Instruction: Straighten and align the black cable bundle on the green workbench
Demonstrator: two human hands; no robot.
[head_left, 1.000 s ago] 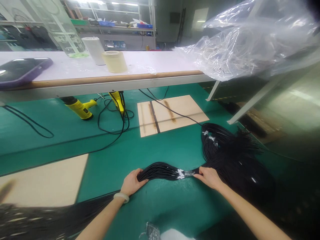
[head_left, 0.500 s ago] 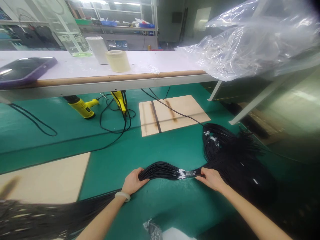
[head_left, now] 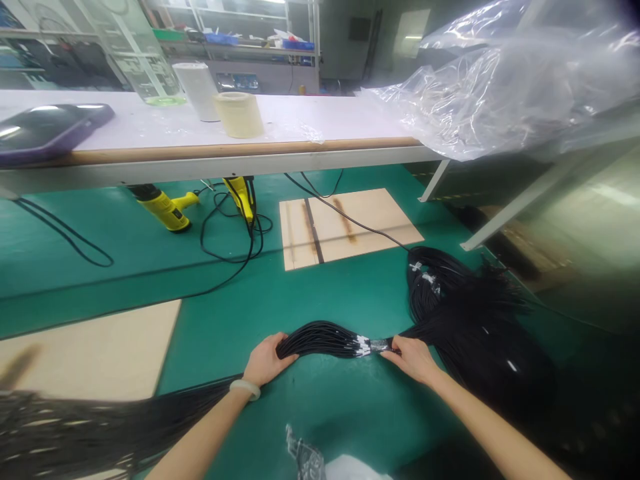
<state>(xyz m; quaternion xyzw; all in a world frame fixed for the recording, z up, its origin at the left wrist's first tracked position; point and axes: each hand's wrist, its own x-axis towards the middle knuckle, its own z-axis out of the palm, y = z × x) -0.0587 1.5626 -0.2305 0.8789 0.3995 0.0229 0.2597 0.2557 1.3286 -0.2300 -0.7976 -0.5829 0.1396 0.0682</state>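
Gripping a cable bundle (head_left: 323, 339) on a green mat (head_left: 330, 420)

At far left, a phone (head_left: 50, 127) in a purple case lies on the white counter (head_left: 300, 123). Farther along stand a clear panel (head_left: 135, 60), a white roll (head_left: 197, 90) and a roll of tape (head_left: 239, 115), with loaded shelves (head_left: 240, 27) in the background. Below the counter, on the mat, are a yellow heat gun (head_left: 165, 210) and a second yellow tool (head_left: 241, 197), both among looped black cords (head_left: 227, 257). A plywood board (head_left: 85, 353) lies in the left foreground, partly under a blurred sweep of loose black cables (head_left: 115, 417) that runs to the left hand (head_left: 267, 363).

That hand wears a pale bangle (head_left: 245, 389), and its grip is closed over the thick end of the bundle. A plastic scrap (head_left: 305, 457) lies low in view between the arms. The right hand (head_left: 410, 360) has a firm grip on the bundle just beside its tape wrap (head_left: 379, 345), next to a cluster of white-tipped ends (head_left: 361, 345). Both hands hold the bundle at or just above the mat; contact is hard to tell.

Past the right hand, a dark cable mass (head_left: 480, 333) and a tagged coil (head_left: 425, 280) sit on the mat. Behind them lies a scorched plywood board (head_left: 370, 217). Plastic sheeting (head_left: 500, 87) spills over the counter's right end.
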